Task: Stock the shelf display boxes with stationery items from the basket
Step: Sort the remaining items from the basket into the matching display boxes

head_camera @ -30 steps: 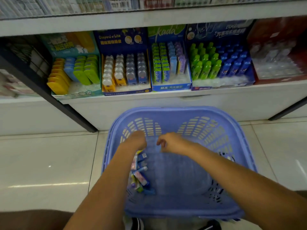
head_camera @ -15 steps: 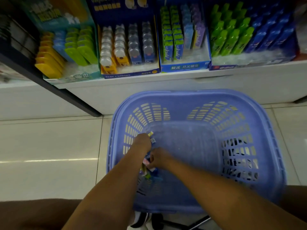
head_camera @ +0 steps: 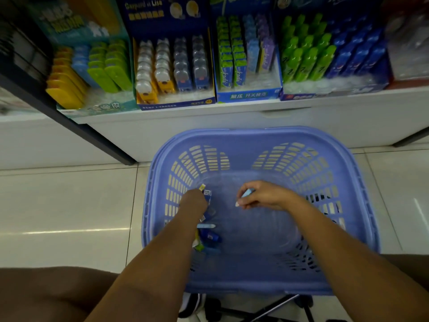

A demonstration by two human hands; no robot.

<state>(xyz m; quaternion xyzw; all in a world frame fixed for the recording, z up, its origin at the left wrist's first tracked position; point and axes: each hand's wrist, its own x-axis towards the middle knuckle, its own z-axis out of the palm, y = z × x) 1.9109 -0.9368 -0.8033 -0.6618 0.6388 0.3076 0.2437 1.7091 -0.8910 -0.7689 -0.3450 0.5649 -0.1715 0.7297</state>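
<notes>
Upper row, left to right: four display boxes stand side by side on the shelf (head_camera: 255,112), their fronts cut low so the rows can be seen and filled from the aisle. The teal box (head_camera: 92,73) holds yellow, blue and green pieces, and the navy box (head_camera: 171,66) holds bear-topped ones. The blue box (head_camera: 246,56) holds green, blue and purple packs, and the last box (head_camera: 329,56) holds green and blue bottle shapes. Each shows bare white tray at its front, which suggests room for more stock.

Lower part, left to right: the basket (head_camera: 255,135) sits on the floor (head_camera: 69,205) directly below the shelf, keeping the reach short. The left hand (head_camera: 193,202) is low at the basket's left wall. Its fingers are hidden under the back of the hand, so their grip cannot be told. Two small packets (head_camera: 206,194) jut out past the knuckles and are probably gathered there. Just below it, a loose pile (head_camera: 209,238) of the remaining stock lies on the basket floor. The right hand (head_camera: 262,196) hovers mid-basket, thumb and fingertips pinching a pale blue stick (head_camera: 247,192), one end free for slotting into a row.
</notes>
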